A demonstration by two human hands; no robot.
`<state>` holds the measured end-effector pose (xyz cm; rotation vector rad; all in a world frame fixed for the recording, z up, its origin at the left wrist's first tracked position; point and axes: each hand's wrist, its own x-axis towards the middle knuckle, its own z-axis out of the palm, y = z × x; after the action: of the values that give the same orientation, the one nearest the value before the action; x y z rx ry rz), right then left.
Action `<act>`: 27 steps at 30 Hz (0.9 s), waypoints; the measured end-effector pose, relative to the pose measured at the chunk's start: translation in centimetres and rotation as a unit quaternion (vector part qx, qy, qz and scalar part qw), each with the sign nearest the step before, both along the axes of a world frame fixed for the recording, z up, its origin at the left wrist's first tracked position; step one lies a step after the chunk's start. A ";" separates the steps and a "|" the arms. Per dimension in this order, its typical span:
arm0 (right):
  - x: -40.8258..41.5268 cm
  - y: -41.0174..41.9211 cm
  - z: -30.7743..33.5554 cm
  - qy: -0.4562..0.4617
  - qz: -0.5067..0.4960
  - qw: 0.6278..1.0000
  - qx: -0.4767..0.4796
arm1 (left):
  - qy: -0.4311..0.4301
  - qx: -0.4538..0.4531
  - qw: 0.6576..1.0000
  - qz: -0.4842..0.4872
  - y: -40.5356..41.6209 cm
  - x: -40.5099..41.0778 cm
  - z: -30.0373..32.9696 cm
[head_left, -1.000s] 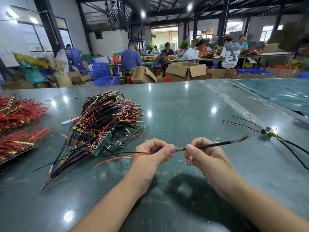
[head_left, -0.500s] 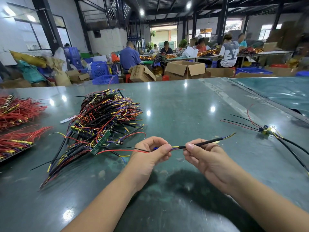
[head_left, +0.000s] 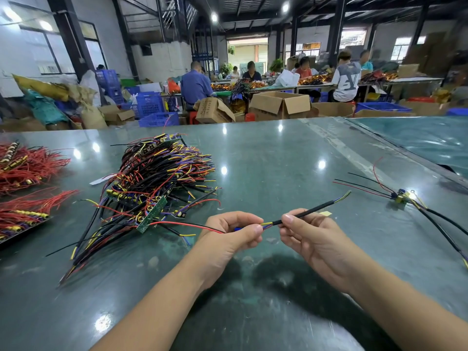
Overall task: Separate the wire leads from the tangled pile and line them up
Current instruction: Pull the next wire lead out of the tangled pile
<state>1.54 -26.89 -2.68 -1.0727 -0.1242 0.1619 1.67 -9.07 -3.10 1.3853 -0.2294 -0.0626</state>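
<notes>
Both hands pinch one black-sleeved wire lead (head_left: 307, 211) above the glossy green bench (head_left: 278, 160): left hand (head_left: 234, 233) at its coloured strands, right hand (head_left: 312, 235) on the sleeve. Left palm hides its blue end. Tangled multicoloured wire pile (head_left: 157, 178) lies left.

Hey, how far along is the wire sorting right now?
Barely started: one wire set lies separated at the right. Both the left hand and right hand pinch a black-sleeved lead. The big tangled pile is still left.
</notes>
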 end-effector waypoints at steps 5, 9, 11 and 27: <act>-0.3 -0.4 0.5 -0.003 0.042 0.999 0.012 | 0.015 -0.061 0.997 -0.034 0.0 -0.1 0.4; -0.4 -0.5 0.6 -0.003 0.065 0.998 0.027 | 0.024 -0.113 0.992 -0.042 0.1 0.0 0.4; -0.2 -0.3 0.6 -0.001 0.037 0.999 0.030 | 0.024 -0.105 0.994 -0.023 0.2 0.2 0.4; 1.7 -1.9 0.8 -0.019 -0.191 0.969 0.153 | 0.071 -0.136 0.987 0.049 0.7 1.3 0.1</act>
<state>3.25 -28.83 -1.86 -0.7739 0.0250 -0.2208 2.93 -8.37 -3.01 1.1137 -0.0477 -0.0470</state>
